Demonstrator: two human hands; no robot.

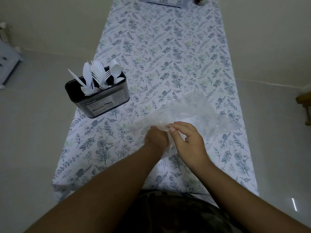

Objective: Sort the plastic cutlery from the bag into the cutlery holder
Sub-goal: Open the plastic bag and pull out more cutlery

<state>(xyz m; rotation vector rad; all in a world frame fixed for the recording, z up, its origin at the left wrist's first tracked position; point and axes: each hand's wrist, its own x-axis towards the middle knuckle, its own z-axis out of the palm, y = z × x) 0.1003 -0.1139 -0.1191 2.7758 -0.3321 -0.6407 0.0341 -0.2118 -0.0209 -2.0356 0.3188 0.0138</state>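
A clear plastic bag (190,111) lies crumpled on the flowered tablecloth (168,56), its mouth toward me. My left hand (155,137) is pushed into the bag's mouth, its fingers hidden behind the plastic. My right hand (188,140) pinches the bag's edge between thumb and fingers. No cutlery shows through the bag. At the table's left edge stands a black cutlery holder (99,98) with white plastic knives (85,78), forks (99,71) and spoons (116,70) upright in separate compartments.
The table is long and narrow with pale floor on both sides. A framed object (165,1) and a small dark item (200,0) sit at the far end. A pale cabinet (6,63) stands at left, wooden furniture (305,105) at right.
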